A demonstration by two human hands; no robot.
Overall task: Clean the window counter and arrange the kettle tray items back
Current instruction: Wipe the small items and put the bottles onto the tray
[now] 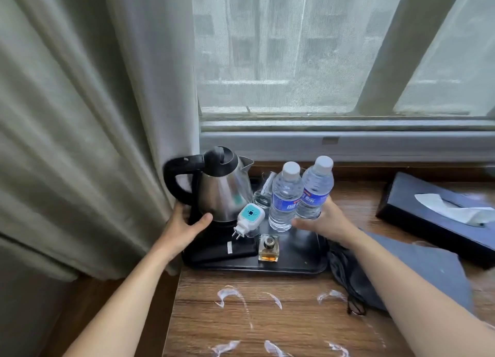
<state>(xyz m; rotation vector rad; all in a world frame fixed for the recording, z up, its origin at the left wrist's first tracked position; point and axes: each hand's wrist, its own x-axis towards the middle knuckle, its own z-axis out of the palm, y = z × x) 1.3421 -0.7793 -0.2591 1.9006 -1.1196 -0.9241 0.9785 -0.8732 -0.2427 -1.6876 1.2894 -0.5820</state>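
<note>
A dark tissue box (439, 217) lies right, a beige curtain (93, 115) hangs left.

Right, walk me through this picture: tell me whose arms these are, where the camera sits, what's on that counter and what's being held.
There is no machine here. A person wears a camera on the head, so this single view looks down along their own bare arms.

The left hand and right hand grip opposite sides of a black tray on a wooden counter below the window.

The tray carries a steel kettle, two water bottles, an empty glass, a white plug-in device and a small square bottle of amber liquid.

Off the tray lie a dark cloth and a dark tissue box. White smears mark the wood in front.
</note>
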